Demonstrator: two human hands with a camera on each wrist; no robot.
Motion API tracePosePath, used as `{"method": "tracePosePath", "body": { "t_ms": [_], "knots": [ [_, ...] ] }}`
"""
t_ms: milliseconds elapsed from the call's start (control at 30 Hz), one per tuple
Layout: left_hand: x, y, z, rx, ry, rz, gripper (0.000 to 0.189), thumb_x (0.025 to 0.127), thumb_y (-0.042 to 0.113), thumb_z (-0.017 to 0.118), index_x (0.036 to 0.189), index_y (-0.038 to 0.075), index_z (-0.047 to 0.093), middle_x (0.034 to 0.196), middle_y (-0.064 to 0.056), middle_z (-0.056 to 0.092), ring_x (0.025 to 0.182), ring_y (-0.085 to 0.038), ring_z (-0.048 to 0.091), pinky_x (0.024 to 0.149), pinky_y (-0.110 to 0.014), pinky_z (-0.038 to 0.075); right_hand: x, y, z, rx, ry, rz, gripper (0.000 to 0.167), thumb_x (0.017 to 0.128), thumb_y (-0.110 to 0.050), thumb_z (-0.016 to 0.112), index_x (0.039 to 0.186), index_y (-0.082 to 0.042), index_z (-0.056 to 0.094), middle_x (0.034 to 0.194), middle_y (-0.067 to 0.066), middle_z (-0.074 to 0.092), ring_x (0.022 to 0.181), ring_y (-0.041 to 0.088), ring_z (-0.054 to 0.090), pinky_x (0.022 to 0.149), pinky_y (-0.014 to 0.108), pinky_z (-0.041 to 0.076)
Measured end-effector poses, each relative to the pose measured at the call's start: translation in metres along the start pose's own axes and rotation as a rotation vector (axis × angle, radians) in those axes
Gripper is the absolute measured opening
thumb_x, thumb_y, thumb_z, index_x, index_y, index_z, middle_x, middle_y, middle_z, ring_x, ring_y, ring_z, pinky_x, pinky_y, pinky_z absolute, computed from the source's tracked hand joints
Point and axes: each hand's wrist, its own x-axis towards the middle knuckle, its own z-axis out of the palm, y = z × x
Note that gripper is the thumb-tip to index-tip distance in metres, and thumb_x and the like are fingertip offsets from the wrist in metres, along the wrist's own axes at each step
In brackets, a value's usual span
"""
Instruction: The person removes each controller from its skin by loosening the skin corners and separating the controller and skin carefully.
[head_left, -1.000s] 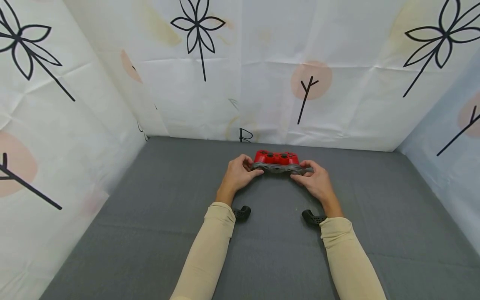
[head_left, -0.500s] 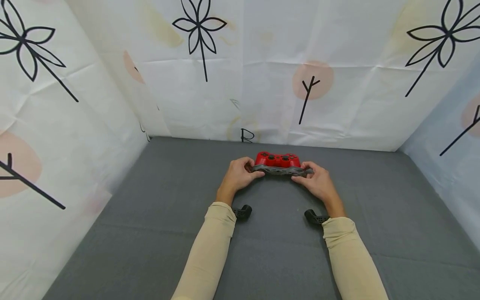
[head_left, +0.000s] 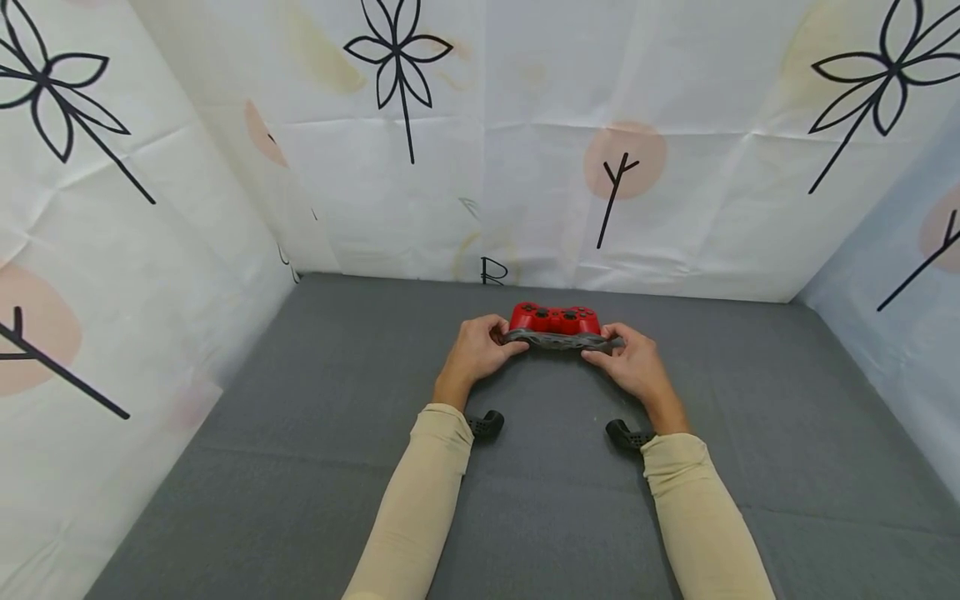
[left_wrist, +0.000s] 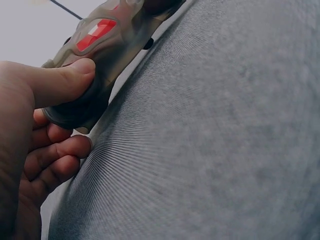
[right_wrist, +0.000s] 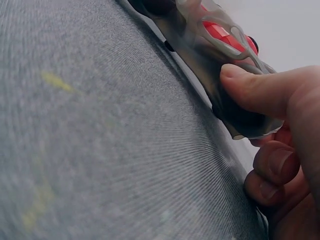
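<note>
A red game controller [head_left: 555,320] sits toward the back of the grey cloth, its buttons and sticks facing up. Along its near side runs a smoky translucent grey piece [head_left: 555,341], wavy and wide, with red showing through its openings in both wrist views. My left hand [head_left: 477,347] pinches the left end of that piece, thumb [left_wrist: 75,80] on the near face and fingers curled behind and below. At the opposite end my right hand [head_left: 632,360] grips it the same way, thumb [right_wrist: 240,82] in front. Its dark ends are partly covered by the fingers.
Grey cloth [head_left: 360,483] covers the table. White printed sheets [head_left: 525,192] with flower and tree drawings stand around it at the back and both sides. A black strap piece [head_left: 486,425] juts from each wrist beside the beige sleeves.
The whole head view has shifted very slightly. Both hands keep their hold on the grey piece, and the red controller stays between them almost unmoved.
</note>
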Motion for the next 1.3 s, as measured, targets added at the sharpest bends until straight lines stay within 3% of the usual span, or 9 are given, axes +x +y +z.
{"method": "tracePosePath", "body": {
  "t_ms": [867, 1300],
  "knots": [
    [0.0007, 0.0062, 0.0049, 0.028, 0.043, -0.016, 0.034, 0.087, 0.04, 0.082, 0.085, 0.016, 0.058, 0.076, 0.0, 0.059, 0.068, -0.015, 0.054, 0.062, -0.027, 0.042, 0.002, -0.0056, 0.0091, -0.079, 0.133, 0.012, 0.028, 0.09, -0.021, 0.078, 0.099, -0.007, 0.056, 0.057, -0.007, 0.039, 0.047, 0.006, 0.035, 0.048, 0.023, 0.028],
    [0.0021, 0.0062, 0.007, 0.045, 0.047, -0.037, 0.034, 0.087, 0.042, 0.081, 0.084, 0.016, 0.059, 0.077, 0.0, 0.061, 0.07, -0.016, 0.056, 0.063, -0.028, 0.044, 0.0016, -0.0041, 0.0096, -0.064, 0.11, -0.007, 0.024, 0.091, -0.02, 0.077, 0.097, -0.006, 0.058, 0.055, -0.008, 0.041, 0.046, 0.005, 0.035, 0.049, 0.024, 0.03]
  ]
}}
